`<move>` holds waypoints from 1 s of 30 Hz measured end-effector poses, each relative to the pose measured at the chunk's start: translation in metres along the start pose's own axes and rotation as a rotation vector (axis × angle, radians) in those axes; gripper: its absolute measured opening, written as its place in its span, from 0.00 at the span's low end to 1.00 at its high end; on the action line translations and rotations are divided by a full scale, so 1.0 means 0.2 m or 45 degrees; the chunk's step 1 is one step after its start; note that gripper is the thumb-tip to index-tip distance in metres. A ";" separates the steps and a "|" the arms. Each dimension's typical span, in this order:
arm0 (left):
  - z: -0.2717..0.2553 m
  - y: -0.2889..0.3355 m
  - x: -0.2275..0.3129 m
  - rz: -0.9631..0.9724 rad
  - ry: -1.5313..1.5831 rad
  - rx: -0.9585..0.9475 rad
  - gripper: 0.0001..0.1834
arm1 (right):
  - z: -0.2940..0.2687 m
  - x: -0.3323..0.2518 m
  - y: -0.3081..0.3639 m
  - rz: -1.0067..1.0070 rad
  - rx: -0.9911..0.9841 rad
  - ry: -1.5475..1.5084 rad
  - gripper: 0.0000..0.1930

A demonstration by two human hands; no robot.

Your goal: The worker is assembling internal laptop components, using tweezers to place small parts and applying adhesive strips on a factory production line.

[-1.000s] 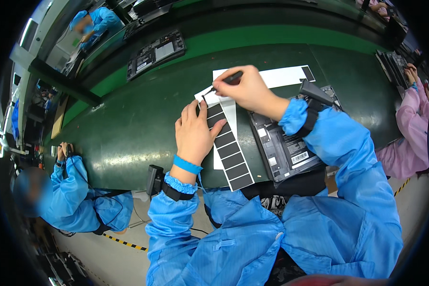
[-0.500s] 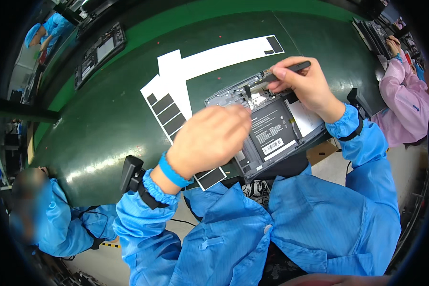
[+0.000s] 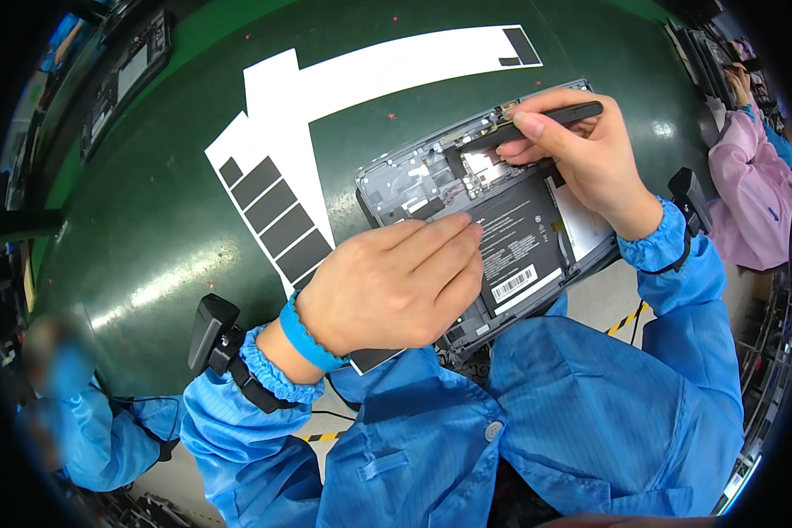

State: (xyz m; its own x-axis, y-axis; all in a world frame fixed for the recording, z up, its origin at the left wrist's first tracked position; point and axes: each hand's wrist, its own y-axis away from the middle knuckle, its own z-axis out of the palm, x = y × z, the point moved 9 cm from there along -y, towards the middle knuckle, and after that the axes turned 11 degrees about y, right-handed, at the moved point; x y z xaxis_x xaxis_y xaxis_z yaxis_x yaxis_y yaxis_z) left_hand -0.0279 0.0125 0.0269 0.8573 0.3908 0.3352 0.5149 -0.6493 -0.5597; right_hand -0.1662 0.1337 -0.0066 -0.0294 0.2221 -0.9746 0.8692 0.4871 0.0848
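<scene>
An opened laptop base [image 3: 396,180] lies at the table's near edge, its circuit parts and black battery [image 3: 524,238] exposed. My right hand [image 3: 581,150] is closed round black tweezers [image 3: 579,113], which point left over the far half of the base. Their tips are near a silvery metal part [image 3: 484,165]; whether they pinch anything is unclear. My left hand [image 3: 405,286] rests over the base's left side, fingers stretched out and fingertips by the battery's edge. It hides part of the base and part of a white sheet with black rectangular pads [image 3: 273,207].
Another white sheet strip [image 3: 405,66] with black pieces at its right end lies beyond the laptop. A second opened laptop base [image 3: 128,79] is at the far left. People in blue [image 3: 114,440] and pink [image 3: 748,194] sit at either side of the green table [image 3: 167,202].
My left hand has settled from a blurred motion, with its fingers now flatter on the base. The tweezers now lie lower across the base. The view has shifted.
</scene>
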 end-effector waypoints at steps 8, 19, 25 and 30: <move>-0.03 -0.02 -0.09 -0.363 0.107 0.098 0.20 | -0.01 0.02 0.00 -0.014 -0.002 -0.019 0.10; 0.00 -0.02 -0.09 -0.367 -0.069 0.026 0.21 | -0.04 0.01 0.00 -0.060 -0.003 -0.105 0.10; -0.03 -0.03 -0.06 -0.251 -0.033 0.116 0.13 | -0.01 0.00 0.00 -0.056 -0.115 -0.102 0.10; -0.03 -0.03 -0.06 -0.254 -0.036 0.136 0.13 | 0.00 0.00 -0.01 -0.067 -0.080 -0.040 0.10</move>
State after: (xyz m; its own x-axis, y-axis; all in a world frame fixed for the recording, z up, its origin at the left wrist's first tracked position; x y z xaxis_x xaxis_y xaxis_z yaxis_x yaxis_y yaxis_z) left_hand -0.0416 0.0079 0.0298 0.7374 0.5236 0.4268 0.6698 -0.4850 -0.5623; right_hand -0.1684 0.1321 -0.0076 -0.0578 0.1690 -0.9839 0.8343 0.5495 0.0453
